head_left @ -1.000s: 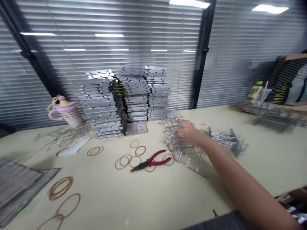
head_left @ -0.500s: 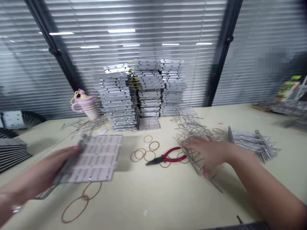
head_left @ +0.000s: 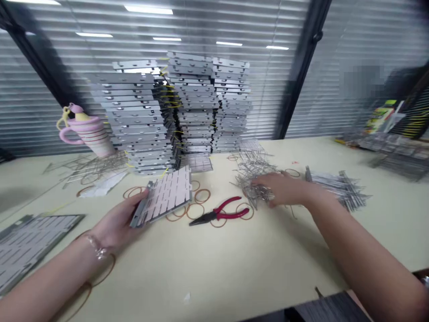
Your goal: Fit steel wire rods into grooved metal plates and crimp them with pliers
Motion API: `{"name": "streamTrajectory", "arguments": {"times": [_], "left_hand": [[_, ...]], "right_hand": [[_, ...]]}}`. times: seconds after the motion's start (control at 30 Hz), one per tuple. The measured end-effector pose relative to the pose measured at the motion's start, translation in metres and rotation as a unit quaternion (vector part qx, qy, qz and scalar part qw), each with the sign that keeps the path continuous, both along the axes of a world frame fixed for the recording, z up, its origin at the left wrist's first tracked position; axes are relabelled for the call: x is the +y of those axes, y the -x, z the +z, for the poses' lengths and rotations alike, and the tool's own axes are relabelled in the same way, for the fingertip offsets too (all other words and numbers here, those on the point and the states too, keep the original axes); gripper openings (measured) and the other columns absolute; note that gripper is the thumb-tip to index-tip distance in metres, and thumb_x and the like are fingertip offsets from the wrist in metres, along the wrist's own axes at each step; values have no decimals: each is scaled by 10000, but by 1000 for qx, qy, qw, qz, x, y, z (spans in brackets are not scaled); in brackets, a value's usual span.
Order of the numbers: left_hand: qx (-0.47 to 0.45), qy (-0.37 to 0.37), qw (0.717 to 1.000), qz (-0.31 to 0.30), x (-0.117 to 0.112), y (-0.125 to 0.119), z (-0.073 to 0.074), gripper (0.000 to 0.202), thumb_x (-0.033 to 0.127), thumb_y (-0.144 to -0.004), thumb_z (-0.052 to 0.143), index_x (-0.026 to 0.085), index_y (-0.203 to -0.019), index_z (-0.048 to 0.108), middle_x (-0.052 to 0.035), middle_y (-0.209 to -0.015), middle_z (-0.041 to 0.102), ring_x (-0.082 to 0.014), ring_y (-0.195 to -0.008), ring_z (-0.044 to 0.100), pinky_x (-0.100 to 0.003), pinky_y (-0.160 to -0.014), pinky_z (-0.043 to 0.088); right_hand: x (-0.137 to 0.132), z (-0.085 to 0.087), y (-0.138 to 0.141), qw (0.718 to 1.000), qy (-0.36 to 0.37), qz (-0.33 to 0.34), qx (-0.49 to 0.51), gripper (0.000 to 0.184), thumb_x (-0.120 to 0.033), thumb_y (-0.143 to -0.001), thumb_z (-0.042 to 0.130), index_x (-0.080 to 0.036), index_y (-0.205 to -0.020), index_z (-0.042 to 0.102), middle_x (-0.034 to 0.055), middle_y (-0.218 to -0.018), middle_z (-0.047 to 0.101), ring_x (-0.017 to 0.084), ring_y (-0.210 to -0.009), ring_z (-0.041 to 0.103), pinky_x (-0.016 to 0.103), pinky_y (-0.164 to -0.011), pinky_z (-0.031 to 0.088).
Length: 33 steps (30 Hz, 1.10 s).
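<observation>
My left hand point(head_left: 115, 222) grips a slotted metal plate point(head_left: 166, 195) by its near left edge and holds it tilted just above the table. My right hand point(head_left: 282, 189) reaches into a tangled pile of thin metal wire pins point(head_left: 251, 172); its fingers are curled round a small bunch of them. Red-handled pliers point(head_left: 219, 213) lie between my hands, on top of several brown rubber bands point(head_left: 202, 196).
Tall stacks of metal plates point(head_left: 167, 112) stand at the back by the blinds. A pink cup point(head_left: 87, 133) sits left of them over loose wires. Bundled pins point(head_left: 338, 187) lie at the right, another plate point(head_left: 30, 241) at the left edge, more parts point(head_left: 395, 150) far right.
My left hand came into view with the plate and carried it right, toward the table's middle. My right hand stayed in the pin pile and closed on some pins.
</observation>
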<state>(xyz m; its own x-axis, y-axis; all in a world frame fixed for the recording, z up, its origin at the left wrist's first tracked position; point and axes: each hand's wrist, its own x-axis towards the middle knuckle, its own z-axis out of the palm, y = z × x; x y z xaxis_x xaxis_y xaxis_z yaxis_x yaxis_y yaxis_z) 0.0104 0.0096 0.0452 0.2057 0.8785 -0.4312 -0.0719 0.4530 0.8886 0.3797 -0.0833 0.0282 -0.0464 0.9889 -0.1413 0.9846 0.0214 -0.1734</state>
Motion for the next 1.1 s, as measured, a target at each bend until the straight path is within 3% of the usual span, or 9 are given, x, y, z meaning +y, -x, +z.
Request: {"name": "streamTrajectory", "arguments": {"times": [0.07,0.2,0.4,0.53,0.73,0.83,0.97,1.03,1.1], "left_hand": [[-10,4,1000,-2,0,2,-6,198,106,-932,383,98,-977,575,-44,-686,688,-138,-568,644,-221,-565,545],[-27,7,1000,-3,-3,6,-14,205,98,-934,378,99,-1023,562,-36,-708,698,-132,-591,652,-209,-583,545],[-48,32,998,-27,-7,8,-21,241,180,-914,472,88,-1103,589,-82,-838,717,-170,-688,677,-238,-630,546],[-59,36,996,-50,-5,11,-27,296,260,-895,529,114,-1144,591,-94,-937,714,-178,-742,678,-240,-635,533],[-84,35,991,-100,-16,10,-25,330,307,-904,526,155,-1191,582,-88,-993,710,-183,-825,675,-254,-695,524],[-121,30,982,-139,-23,7,-25,300,294,-910,519,144,-1152,613,-94,-964,715,-179,-826,672,-253,-714,516],[-181,19,967,-176,-27,6,-28,247,272,-886,566,128,-1067,654,-93,-926,715,-154,-775,661,-235,-720,506],[-205,7,958,-198,-26,6,-31,219,228,-858,608,129,-1047,659,-89,-932,709,-138,-746,653,-227,-723,504],[-206,1,955,-215,-26,7,-33,212,182,-845,615,123,-1045,654,-97,-948,703,-141,-756,654,-236,-739,508]], "right_hand": [[5,1,1,999,-29,-13,-6,710,-248,-584,730,-276,-1266,537,68,-1249,587,344,-1176,494,534,-1038,279],[13,2,-6,998,-53,-22,-2,501,-333,-715,617,-255,-1208,569,54,-1146,638,296,-1068,565,459,-942,407],[16,-18,-11,997,-65,32,13,776,-455,-644,690,-273,-1356,443,63,-1445,387,311,-1301,371,447,-1054,331],[24,-26,-12,993,-114,10,11,810,-463,-638,691,-214,-1363,427,106,-1328,508,325,-1248,422,492,-1048,324],[26,-23,-19,981,-193,-9,13,707,-549,-684,658,-227,-1292,495,99,-1308,491,320,-1223,433,487,-1018,365],[26,-27,-23,961,-269,-12,71,675,-565,-712,643,-222,-1277,507,97,-1178,532,280,-1099,523,458,-977,415],[24,-21,-16,894,-433,-59,103,734,-557,-729,647,-212,-1345,446,105,-1133,468,244,-973,554,444,-919,460],[20,-9,4,871,-485,-47,60,738,-546,-735,654,-221,-1359,435,111,-1140,442,258,-1006,522,452,-916,458],[15,5,38,871,-492,3,10,712,-524,-754,650,-230,-1363,429,117,-1138,446,278,-1056,487,464,-927,446]]}}
